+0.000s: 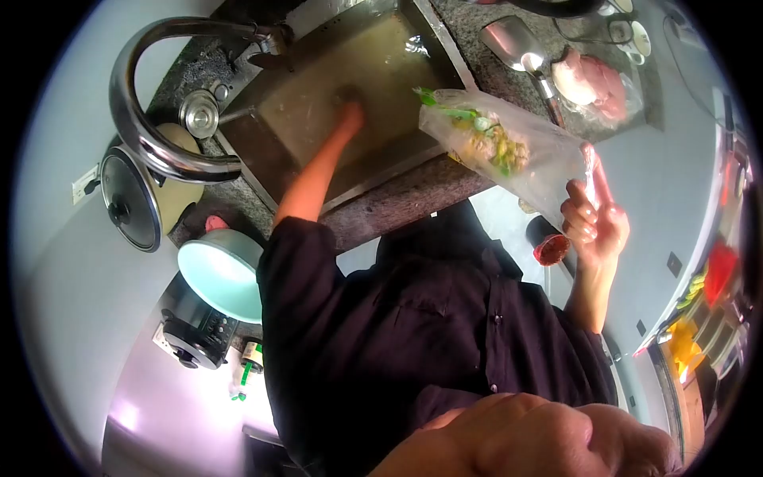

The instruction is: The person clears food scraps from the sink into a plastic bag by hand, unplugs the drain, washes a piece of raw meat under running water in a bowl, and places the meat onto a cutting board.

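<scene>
My left hand reaches down into the cloudy water of the sink; its fingers are under the surface and hidden. My right hand is closed on one end of a clear plastic bag, held up at the sink's front right corner. Green and pale yellow vegetable pieces are bunched toward the bag's other end, and their kind is not clear. Some bright green shows at that far tip.
A curved metal faucet arches at the left of the sink. Beyond the bag lie a cleaver and raw meat on plastic. To the left are a lidded pot, a pale blue basin and a black-lidded cooker.
</scene>
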A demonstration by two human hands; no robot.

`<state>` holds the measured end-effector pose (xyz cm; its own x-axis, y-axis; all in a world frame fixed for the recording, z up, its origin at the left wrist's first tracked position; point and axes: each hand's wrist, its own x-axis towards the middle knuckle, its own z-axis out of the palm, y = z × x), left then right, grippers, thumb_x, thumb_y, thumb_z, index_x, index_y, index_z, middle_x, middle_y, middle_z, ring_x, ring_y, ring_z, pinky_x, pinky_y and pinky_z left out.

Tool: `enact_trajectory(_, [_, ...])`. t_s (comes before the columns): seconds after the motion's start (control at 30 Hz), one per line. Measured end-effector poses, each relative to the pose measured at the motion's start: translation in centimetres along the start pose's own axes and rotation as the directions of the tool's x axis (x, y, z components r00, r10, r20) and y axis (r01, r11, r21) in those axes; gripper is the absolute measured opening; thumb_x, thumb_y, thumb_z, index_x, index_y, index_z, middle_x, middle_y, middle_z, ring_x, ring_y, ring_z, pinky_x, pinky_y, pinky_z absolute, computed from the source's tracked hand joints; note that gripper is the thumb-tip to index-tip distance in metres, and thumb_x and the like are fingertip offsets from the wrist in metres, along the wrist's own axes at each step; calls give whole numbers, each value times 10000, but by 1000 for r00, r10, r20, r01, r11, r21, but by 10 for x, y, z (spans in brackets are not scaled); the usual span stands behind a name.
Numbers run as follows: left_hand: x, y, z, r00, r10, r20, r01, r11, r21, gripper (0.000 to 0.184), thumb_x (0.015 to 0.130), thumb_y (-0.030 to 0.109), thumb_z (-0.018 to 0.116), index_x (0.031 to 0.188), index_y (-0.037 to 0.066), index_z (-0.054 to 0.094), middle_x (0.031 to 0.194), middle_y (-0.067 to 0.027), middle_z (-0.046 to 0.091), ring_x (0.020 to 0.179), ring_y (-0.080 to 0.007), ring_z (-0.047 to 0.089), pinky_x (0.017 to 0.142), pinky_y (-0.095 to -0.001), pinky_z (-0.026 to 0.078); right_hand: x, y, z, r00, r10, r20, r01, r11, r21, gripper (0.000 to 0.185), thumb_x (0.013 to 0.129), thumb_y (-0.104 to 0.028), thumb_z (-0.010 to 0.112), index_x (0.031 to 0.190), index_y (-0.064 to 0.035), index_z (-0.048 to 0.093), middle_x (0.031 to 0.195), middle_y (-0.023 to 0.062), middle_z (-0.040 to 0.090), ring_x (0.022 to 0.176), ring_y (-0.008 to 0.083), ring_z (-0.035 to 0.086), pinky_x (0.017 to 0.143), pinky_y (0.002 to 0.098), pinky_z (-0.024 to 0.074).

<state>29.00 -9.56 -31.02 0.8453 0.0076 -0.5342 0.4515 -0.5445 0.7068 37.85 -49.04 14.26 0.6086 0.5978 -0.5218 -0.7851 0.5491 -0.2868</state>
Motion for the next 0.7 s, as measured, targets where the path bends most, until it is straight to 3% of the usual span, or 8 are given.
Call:
enact_trajectory(0.1, [-19, 31, 0, 934, -206, 293, 355, 428, -831, 156, 888, 180, 476, 930, 69, 578, 792, -63, 587, 705, -162, 555, 610, -293, 453, 1, 0, 7, 1000, 19, 23, -20, 1000, 12, 743, 759, -118, 624, 1390, -143, 230, 738, 78, 404, 532, 109, 371, 397, 165, 298])
enact_trajectory(0.2, [-80, 186, -29, 972, -234, 6, 85, 326, -942, 180, 918, 221, 469, 806, 86, 508, 687, -3, 501, 605, -95, 468, 538, -227, 376, 2, 0, 11, 1000, 22, 21, -23, 1000, 11, 731, 764, -123, 621, 1386, -136, 238, 731, 72, 402, 524, 106, 369, 392, 163, 293])
enact_trajectory(0.3, [-122, 294, -41, 938, 21, -345, -296, 564, -771, 177, 936, 198, 446, 817, 70, 477, 689, -8, 468, 589, -70, 408, 564, -224, 373, 4, 1, 12, 999, 26, 27, -26, 1000, -6, 723, 768, -132, 619, 1385, -133, 242, 726, 69, 400, 512, 100, 365, 387, 158, 288])
enact_trajectory(0.37, [-135, 331, -22, 737, 428, -523, -657, 635, -407, 163, 926, 154, 452, 901, 11, 526, 792, -61, 528, 745, -176, 512, 688, -298, 433, 5, 1, 13, 999, 38, 34, -37, 999, -18, 721, 769, -136, 618, 1385, -133, 243, 724, 68, 399, 506, 96, 362, 386, 154, 286])
enact_trajectory(0.43, [-138, 354, -18, 662, 715, -224, -749, 639, -176, 162, 880, 120, 505, 994, 18, 558, 939, -133, 564, 887, -294, 540, 808, -348, 426, 4, 2, 13, 1000, 14, 9, -14, 999, -49, 726, 767, -141, 617, 1388, -135, 241, 725, 67, 398, 499, 91, 358, 386, 148, 287])
enact_trajectory(0.5, [-135, 349, -25, 651, 627, -428, -716, 694, -72, 164, 883, 108, 483, 1005, 26, 557, 952, -124, 575, 929, -268, 551, 827, -350, 428, 3, 1, 11, 1000, 25, 12, -24, 998, -66, 736, 760, -139, 622, 1389, -138, 240, 725, 67, 396, 500, 91, 359, 389, 146, 295])
enact_trajectory(0.6, [-96, 256, -30, 904, 104, -414, -307, 831, -463, 182, 866, 106, 473, 1005, 19, 551, 967, -144, 586, 916, -266, 564, 828, -375, 438, -1, 0, 7, 1000, 9, -20, -10, 999, -50, 747, 758, -133, 622, 1394, -143, 232, 718, 62, 390, 495, 89, 350, 385, 148, 298])
enact_trajectory(0.7, [-32, 105, -9, 779, -65, -624, -73, 978, -193, 203, 854, 135, 473, 1005, 26, 555, 903, -165, 610, 881, -293, 587, 793, -422, 449, -2, -1, 2, 1000, 16, -4, -16, 998, -53, 759, 755, -135, 625, 1396, -145, 220, 710, 60, 389, 493, 90, 349, 382, 151, 297])
